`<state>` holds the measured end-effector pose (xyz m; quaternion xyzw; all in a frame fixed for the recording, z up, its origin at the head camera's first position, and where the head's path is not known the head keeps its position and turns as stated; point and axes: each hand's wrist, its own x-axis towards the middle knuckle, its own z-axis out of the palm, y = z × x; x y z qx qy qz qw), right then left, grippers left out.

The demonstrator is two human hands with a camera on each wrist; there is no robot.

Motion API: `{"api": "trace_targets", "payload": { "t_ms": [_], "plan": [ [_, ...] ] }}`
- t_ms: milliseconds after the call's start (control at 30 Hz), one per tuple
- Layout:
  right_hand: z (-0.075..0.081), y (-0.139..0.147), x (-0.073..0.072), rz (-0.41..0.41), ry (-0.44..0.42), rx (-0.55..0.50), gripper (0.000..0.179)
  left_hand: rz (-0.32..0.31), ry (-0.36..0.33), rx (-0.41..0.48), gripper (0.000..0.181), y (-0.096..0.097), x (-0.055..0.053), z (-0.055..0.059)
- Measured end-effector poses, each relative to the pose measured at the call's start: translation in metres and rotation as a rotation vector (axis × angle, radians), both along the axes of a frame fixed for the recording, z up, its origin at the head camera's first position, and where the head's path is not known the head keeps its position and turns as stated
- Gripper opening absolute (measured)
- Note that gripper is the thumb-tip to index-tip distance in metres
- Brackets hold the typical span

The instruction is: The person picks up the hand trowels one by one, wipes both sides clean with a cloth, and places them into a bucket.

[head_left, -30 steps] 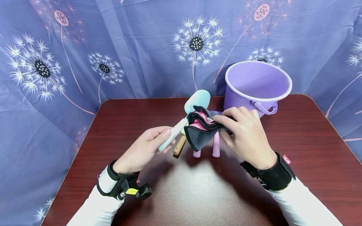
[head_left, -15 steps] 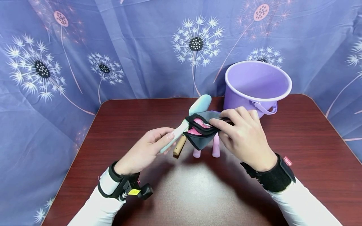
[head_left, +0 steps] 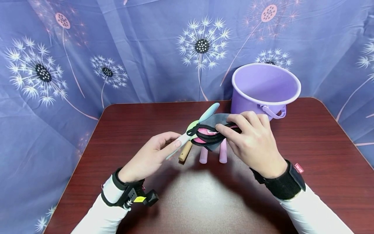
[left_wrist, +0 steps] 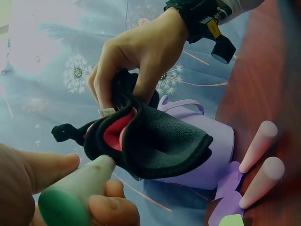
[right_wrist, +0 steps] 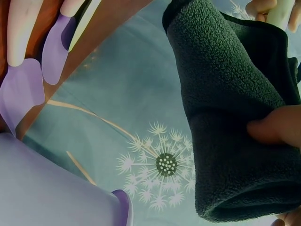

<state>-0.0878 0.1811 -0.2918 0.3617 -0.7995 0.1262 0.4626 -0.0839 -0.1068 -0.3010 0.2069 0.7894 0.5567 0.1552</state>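
My left hand [head_left: 152, 154] grips the pale handle of a spatula [head_left: 181, 140]. Its light blue head points up and away, nearly edge-on, with part of it behind the cloth in the head view. A dark grey cloth [head_left: 219, 119] with black edging and pink inner side is folded in layers and held by my right hand [head_left: 252, 141], thumb and fingers pinching it. In the left wrist view the folded cloth [left_wrist: 169, 136] hangs right at the spatula's pale handle [left_wrist: 89, 176]. A small black loop [left_wrist: 66, 133] sticks out from the cloth's corner.
On the table below lie two purple spatulas with pink handles [head_left: 223, 152] [left_wrist: 261, 146] and a green utensil with a wooden handle [head_left: 185, 151]. Behind them, to the right, stands a purple bucket [head_left: 246, 100]. A blue curtain [head_left: 146, 48] with dandelion prints hangs behind the reddish-brown table [head_left: 131, 120].
The spatula has rolled in my left hand, its blue head going from broad face to edge-on. The cloth's folds have drawn closer together and its front has dropped. My right hand stays nearly still.
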Motion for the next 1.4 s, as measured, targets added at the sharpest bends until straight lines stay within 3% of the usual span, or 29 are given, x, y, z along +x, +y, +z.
{"api": "trace_targets", "payload": {
  "t_ms": [833,1400],
  "plan": [
    [0.0051,-0.0030,0.0025,0.031,0.075,-0.057,0.018,-0.004,0.061,-0.049,0.025,-0.0005,-0.0017,-0.0013],
    [0.0069,0.0006,0.0002,0.020,0.037,-0.143,0.021,-0.005,0.065,-0.051,0.025,-0.0010,-0.0016,-0.0010]
  ]
}}
